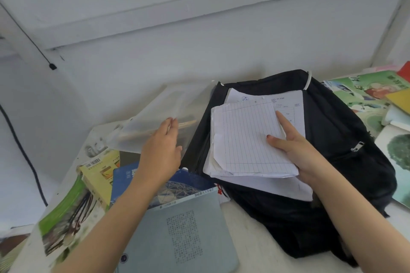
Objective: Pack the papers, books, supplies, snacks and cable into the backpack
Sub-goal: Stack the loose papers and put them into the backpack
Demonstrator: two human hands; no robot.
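On the backpack [337, 126], step in hand: probably feeding the papers [248, 137] in; square the loose sheets and slide them flat so the corners don't fold.
Papers and right hand [301, 153]: the stack lies atop the bag, gripped at its right edge, thumb and forefinger on top.
Left hand [162, 150]: apart from the papers, at the clear folder [153, 117]; blurred, so its hold cannot be told.

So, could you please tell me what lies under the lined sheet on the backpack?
Under the lined sheet, held by the right hand, more white papers stick out, lying on the black backpack. Their number and the backpack's opening are covered.
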